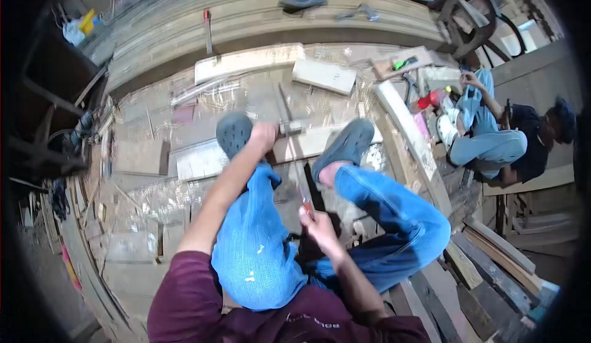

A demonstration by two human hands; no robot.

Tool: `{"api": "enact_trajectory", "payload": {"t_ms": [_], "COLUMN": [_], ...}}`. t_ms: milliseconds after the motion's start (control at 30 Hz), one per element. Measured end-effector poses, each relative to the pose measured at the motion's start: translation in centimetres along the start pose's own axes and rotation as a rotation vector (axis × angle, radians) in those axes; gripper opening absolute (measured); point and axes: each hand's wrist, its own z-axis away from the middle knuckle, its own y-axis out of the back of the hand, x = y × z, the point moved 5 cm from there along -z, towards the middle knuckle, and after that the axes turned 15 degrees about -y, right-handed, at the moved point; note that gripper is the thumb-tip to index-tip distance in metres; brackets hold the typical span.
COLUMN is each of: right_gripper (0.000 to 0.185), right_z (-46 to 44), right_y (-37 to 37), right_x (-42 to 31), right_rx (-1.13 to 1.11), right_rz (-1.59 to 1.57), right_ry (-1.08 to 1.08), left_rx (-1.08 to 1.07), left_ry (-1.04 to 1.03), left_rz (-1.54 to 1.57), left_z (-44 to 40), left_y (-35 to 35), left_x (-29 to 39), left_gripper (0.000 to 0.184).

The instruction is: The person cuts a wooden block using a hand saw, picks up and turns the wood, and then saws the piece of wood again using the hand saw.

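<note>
My right hand point(319, 227) is closed round the red handle of a long thin tool point(298, 171), perhaps a saw. Its blurred blade reaches up across a pale wood block point(335, 139) between my dark clogs. Beside the left clog point(234, 134), my left hand point(265, 135) is closed at the left part of this block; what its fingers grip is hidden. Another pale board point(200, 160) lies under the left clog, and the right clog point(346, 149) rests against the pale block.
Long stacked planks point(265, 20) span the back, with a red-handled tool point(208, 32) on them. Loose boards point(324, 76) lie before me. At right sits another person point(529, 134) beside a long beam point(407, 127); a spoked wheel point(471, 20) stands behind.
</note>
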Motion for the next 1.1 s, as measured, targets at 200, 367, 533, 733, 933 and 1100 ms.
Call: {"api": "enact_trajectory", "payload": {"t_ms": [200, 367, 533, 733, 933, 1100], "right_gripper": [0.052, 0.056, 0.054, 0.058, 0.060, 0.058], "right_z": [0.2, 1.5, 2.7, 1.6, 0.5, 0.2], "right_y": [-0.2, 1.1, 2.8, 2.8, 2.5, 2.1], "right_x": [1.2, 1.9, 1.5, 2.1, 0.8, 1.3], "right_rx": [0.070, 0.024, 0.125, 0.136, 0.169, 0.157], "right_rz": [0.039, -0.028, 0.072, 0.099, 0.165, 0.155], "right_ry": [0.077, -0.073, 0.048, -0.066, -0.087, -0.135], "left_rx": [-0.056, -0.109, -0.100, -0.183, -0.278, -0.284], "left_ry": [-0.082, 0.060, 0.073, 0.069, 0.067, 0.076], "left_rz": [-0.153, -0.007, 0.053, 0.032, 0.069, 0.041], "left_z": [0.0, 1.6, 1.5, 1.0, 0.6, 0.1], "left_y": [-1.7, -0.2, -2.6, -1.8, 0.0, -1.3], "left_x": [0.3, 2.6, 2.5, 2.4, 1.2, 0.6], "left_gripper": [0.016, 0.019, 0.019, 0.020, 0.021, 0.023]}}
